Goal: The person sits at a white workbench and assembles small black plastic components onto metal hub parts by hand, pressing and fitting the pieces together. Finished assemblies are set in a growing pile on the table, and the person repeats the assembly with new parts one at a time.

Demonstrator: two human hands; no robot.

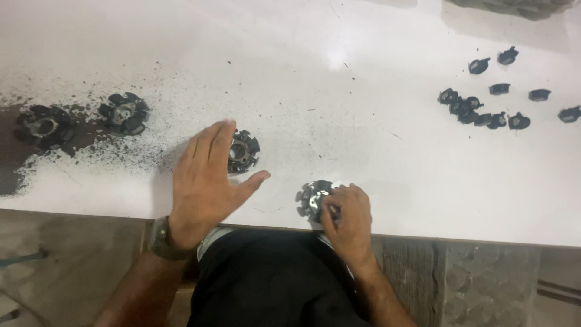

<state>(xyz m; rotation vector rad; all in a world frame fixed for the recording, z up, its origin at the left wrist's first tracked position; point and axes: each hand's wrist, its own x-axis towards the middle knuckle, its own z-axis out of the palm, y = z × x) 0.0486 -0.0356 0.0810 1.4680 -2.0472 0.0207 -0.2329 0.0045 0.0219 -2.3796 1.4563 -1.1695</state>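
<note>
A shiny metal hub (315, 200) at lower centre is pinched by the right hand (348, 218); a dark hub (243, 151) beside the spread-fingered left hand (203, 178) lies untouched. Assembly appears underway; careful seating seems needed next.

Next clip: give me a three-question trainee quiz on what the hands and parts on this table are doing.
1. True or false: the left hand lies open and flat beside a dark round part.
2. Which hand touches the shiny round part at the table edge? A) left B) right C) neither
3. Fill in: the small dark pieces lie scattered at the far ____ of the table.

Key: 1 true. 2 B, the right hand, fingers bent onto it; whether it grips is unclear. 3 right. Two more dark round parts sit in dark dust at far left.
</note>
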